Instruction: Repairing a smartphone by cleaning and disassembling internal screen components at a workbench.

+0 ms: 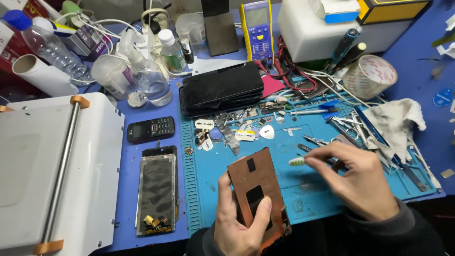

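The copper-backed phone panel (258,189) stands tilted above the near edge of the blue work mat (303,199), held up in the left hand (239,223), whose fingers (260,213) are clamped on its lower edges, thumb across the back. It looks thin, light and stiff but likely fragile, best gripped by the rims rather than the flat faces. The right hand (360,180) pinches a small pale-green-tipped tool (297,161) between closed fingers, its tip just beside the panel's upper right edge. A dismantled phone (156,194) lies on the desk (128,156) to the left.
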